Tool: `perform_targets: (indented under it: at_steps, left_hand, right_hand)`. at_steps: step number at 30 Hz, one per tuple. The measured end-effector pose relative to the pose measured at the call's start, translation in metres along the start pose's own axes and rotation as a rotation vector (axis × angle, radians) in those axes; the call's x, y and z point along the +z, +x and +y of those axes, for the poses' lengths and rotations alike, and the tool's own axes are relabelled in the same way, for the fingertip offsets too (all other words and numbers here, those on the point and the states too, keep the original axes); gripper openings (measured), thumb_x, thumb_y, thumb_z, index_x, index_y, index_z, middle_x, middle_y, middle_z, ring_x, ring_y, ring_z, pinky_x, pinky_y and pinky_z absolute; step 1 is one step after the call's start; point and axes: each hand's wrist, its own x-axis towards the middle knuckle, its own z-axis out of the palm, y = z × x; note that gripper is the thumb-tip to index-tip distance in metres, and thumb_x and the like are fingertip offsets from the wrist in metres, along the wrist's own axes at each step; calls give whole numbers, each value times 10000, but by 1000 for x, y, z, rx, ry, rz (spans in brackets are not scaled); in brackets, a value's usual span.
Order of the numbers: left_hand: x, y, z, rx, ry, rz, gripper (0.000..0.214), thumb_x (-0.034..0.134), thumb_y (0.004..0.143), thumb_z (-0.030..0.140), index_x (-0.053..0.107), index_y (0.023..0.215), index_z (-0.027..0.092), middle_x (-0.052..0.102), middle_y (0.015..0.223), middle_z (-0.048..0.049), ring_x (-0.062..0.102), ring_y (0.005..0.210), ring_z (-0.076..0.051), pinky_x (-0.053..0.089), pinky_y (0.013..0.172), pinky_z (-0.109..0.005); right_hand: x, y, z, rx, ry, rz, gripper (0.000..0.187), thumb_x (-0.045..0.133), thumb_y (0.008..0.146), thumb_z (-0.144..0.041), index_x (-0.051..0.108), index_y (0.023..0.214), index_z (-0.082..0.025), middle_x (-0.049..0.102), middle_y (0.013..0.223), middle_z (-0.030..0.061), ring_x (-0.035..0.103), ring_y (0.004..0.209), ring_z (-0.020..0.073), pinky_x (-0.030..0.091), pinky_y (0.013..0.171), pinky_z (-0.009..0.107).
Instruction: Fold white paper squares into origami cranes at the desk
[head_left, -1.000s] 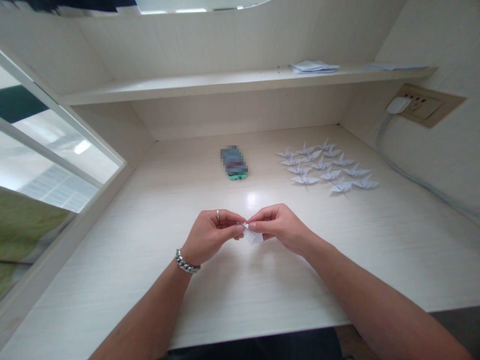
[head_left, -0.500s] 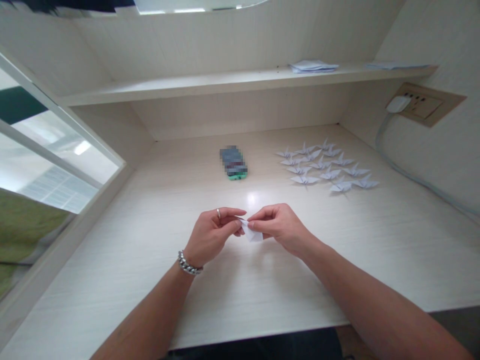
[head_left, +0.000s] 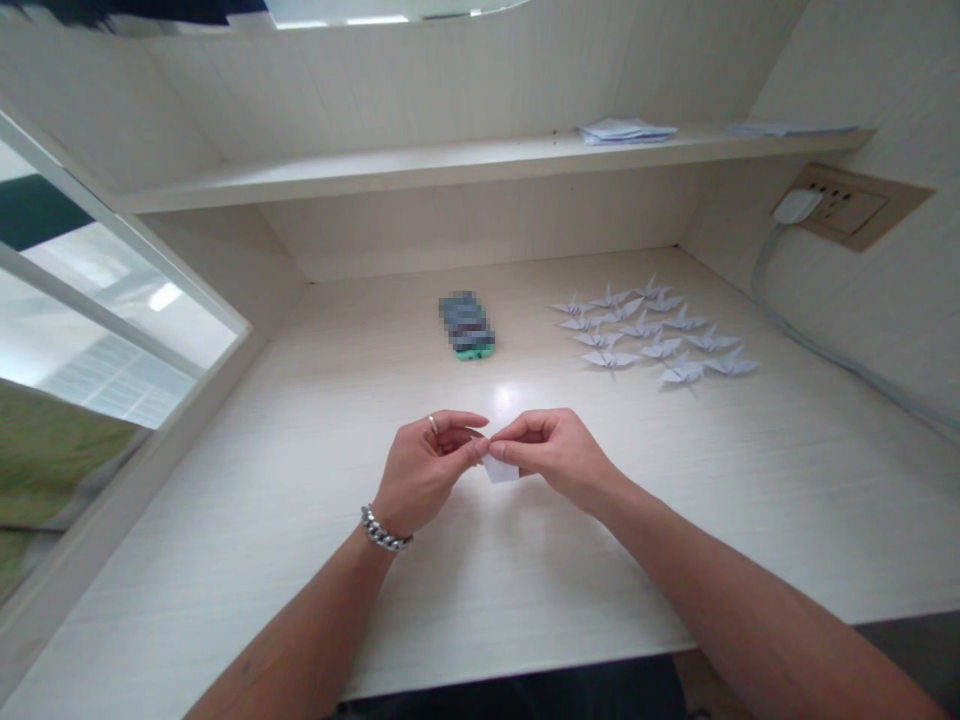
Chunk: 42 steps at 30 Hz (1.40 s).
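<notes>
Folded paper: one small white piece [head_left: 502, 470], between the two hands over the counter [head_left: 487, 600]; its upper part is hidden behind fingers.
Left hand: one [head_left: 427, 468], thumb and a finger pinching the paper's left end, index finger lifted apart; one ring [head_left: 433, 424], one chain bracelet [head_left: 386, 530].
Right hand: one [head_left: 559, 452], thumb and fingers pinching the paper's upper right.
Paper cranes: about fourteen [head_left: 641, 328], overlapping in view, beyond the right hand.
Dark object: one [head_left: 466, 320], pixelated, green-edged, left of the cranes.
Shelf: one [head_left: 375, 180], bearing two paper piles [head_left: 627, 132], sheets uncountable.
Socket: one plug [head_left: 798, 206]; its cable [head_left: 821, 350] runs out of frame.
</notes>
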Motion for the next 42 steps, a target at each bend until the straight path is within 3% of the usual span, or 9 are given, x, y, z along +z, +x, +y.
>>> perform_targets:
  at_steps: [8,13,19,27,42]
  left_hand:
    - [0,2,2,13,26,-29,185,700,771,213,703,936,129,693,627,-9,619,574,-105,495,551,-203]
    - [-1,3,2,-42,-149,-25,225,641,818,255,681,1001,130,678,632,-7,630,595,-122,528,597,-244]
    - [0,1,2,-23,-57,16,300,775,697,227,668,954,115,698,648,-19,622,587,-117,499,558,-217]
    - [1,2,-2,-1,-38,44,303,760,718,223,633,973,119,710,671,-18,635,595,-111,500,554,-206]
    - [6,0,-5,59,63,85,266,747,729,234,629,948,142,715,706,-29,667,640,-142,517,590,-234]
  right_hand:
    - [2,1,1,33,-26,57,112,769,648,-225,723,692,-134,694,655,35,592,595,126,431,567,251]
    - [2,0,-1,25,11,93,86,760,642,-204,724,690,-142,680,631,19,574,572,117,421,554,248]
    - [4,0,0,-1,22,84,99,771,649,-228,719,678,-148,683,640,23,587,586,121,445,568,253]
    - [2,2,-4,190,180,9,187,780,648,-295,734,728,-133,690,700,52,633,656,150,517,605,281]
    - [3,2,2,112,91,2,188,787,664,-286,709,742,-133,667,668,29,618,609,127,497,546,242]
